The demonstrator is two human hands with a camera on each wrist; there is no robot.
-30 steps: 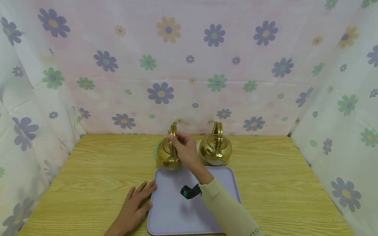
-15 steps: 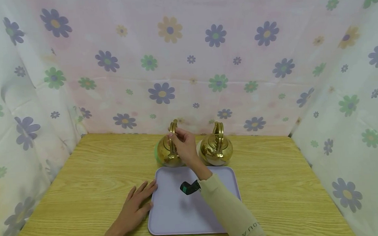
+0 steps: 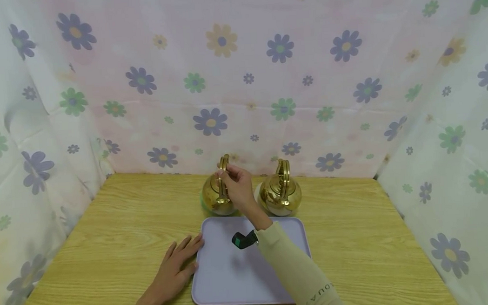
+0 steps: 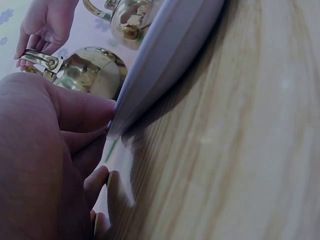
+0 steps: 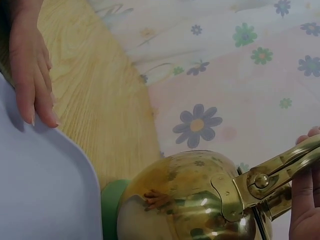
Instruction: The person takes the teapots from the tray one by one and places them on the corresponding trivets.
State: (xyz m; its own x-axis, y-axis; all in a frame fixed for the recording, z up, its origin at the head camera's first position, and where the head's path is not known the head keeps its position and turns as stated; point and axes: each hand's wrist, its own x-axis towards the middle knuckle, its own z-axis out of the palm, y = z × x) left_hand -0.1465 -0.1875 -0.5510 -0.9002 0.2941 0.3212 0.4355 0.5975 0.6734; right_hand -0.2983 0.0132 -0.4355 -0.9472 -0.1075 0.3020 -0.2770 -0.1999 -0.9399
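Observation:
Two shiny gold kettles stand at the back of the wooden table, behind a lilac tray (image 3: pixel 235 283). My right hand (image 3: pixel 236 184) grips the upright handle of the left kettle (image 3: pixel 214 197), whose body (image 5: pixel 185 200) shows close up in the right wrist view over a green base (image 5: pixel 111 210). The right kettle (image 3: pixel 280 192) stands untouched beside it. My left hand (image 3: pixel 176 266) lies flat on the table with straight fingers touching the tray's left edge (image 4: pixel 150 70).
Floral curtains close in the table on the back, left and right. A small black device (image 3: pixel 244 239) is strapped under my right wrist over the tray. Bare wooden tabletop (image 3: pixel 358 239) extends to both sides of the tray.
The left kettle, held by my right hand, has shifted slightly back off the tray's far edge. My left hand has stayed put.

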